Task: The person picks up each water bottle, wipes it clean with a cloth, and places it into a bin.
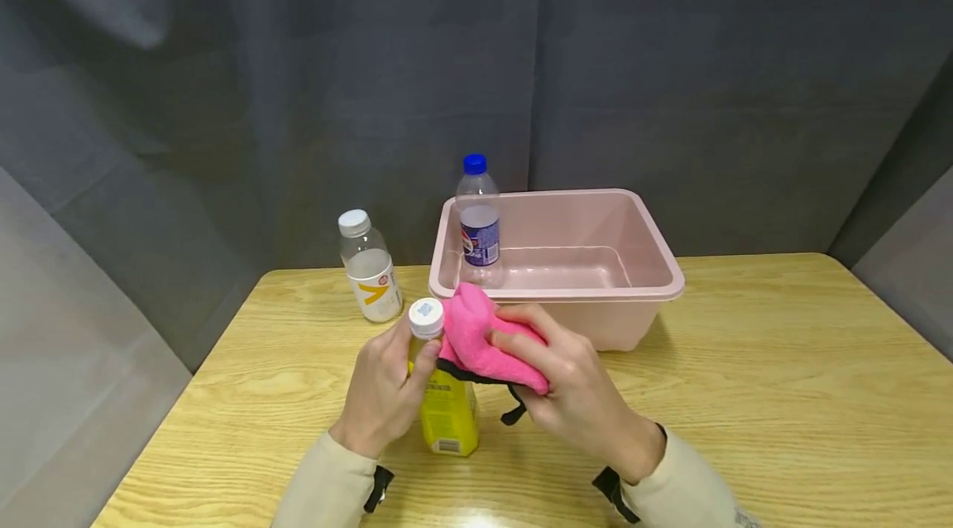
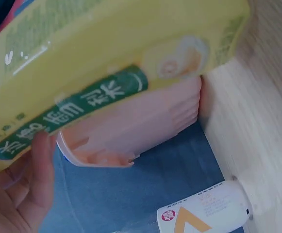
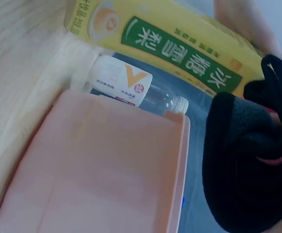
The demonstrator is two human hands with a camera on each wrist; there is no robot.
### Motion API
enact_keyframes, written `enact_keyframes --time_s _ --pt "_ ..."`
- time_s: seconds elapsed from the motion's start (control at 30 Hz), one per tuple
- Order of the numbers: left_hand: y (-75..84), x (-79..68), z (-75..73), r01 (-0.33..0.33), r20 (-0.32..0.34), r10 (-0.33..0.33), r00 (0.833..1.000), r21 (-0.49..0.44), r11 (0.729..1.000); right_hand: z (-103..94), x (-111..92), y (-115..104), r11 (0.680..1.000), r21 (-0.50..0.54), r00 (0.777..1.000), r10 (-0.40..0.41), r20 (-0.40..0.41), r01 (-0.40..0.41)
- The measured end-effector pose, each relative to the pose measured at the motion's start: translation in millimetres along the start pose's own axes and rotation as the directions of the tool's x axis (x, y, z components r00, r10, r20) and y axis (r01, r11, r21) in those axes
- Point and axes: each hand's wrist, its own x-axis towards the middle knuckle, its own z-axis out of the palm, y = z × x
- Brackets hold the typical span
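High grip on the bottle (image 1: 449, 420), cloth (image 1: 476, 338) beside its neck.
I see the left hand (image 1: 385, 387) curl its fingers round it and the right hand (image 1: 573, 379) pinch the cloth, over the desk (image 1: 782, 396), before the near left corner of the tub (image 1: 581, 295); a hard rub could twist that grip loose.

Left sleeve (image 1: 328, 482): pale beige, long, plain, down to the wrist. Right sleeve (image 1: 685, 478): same beige, same length. Grey marking (image 1: 747, 519) on right sleeve, cut off by frame edge, unreadable. Left strap (image 1: 379, 488): black, flat, pokes out at inner side of cuff, small light patch on it. Right strap (image 1: 616, 495): black, angular end at inner side, thin black edge also showing at far side of cuff. Left hand (image 1: 390, 383), right hand (image 1: 569, 383): both bare.
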Motion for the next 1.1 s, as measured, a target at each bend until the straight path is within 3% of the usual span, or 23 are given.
enact_keyframes --time_s 0.43,0.63,0.8,1.03,1.1 --pt "3.2 -0.4 1.1 0.022 -0.008 -0.022 1.000 -0.005 1.000 -9.7 2 2 1.000 -0.023 0.995 -0.011 0.104 0.014" --pt "3.4 -0.7 1.4 0.032 -0.016 -0.033 0.999 -0.015 0.999 -11.0 -4 6 0.996 -0.090 0.970 0.014 0.242 0.008" --pt "3.4 -1.2 1.7 0.043 -0.006 -0.044 0.999 -0.018 0.999 -6.9 -11 12 0.994 -0.110 0.900 0.072 0.430 -0.027" --pt "5.6 -0.2 0.8 0.053 0.027 -0.053 0.998 -0.013 0.999 0.0 -19 16 0.982 -0.189 0.745 0.145 0.651 -0.025" --pt "5.3 -0.2 1.0 0.057 0.032 -0.057 0.998 -0.013 0.998 3.1 -22 16 0.978 -0.209 0.712 0.144 0.687 0.003"
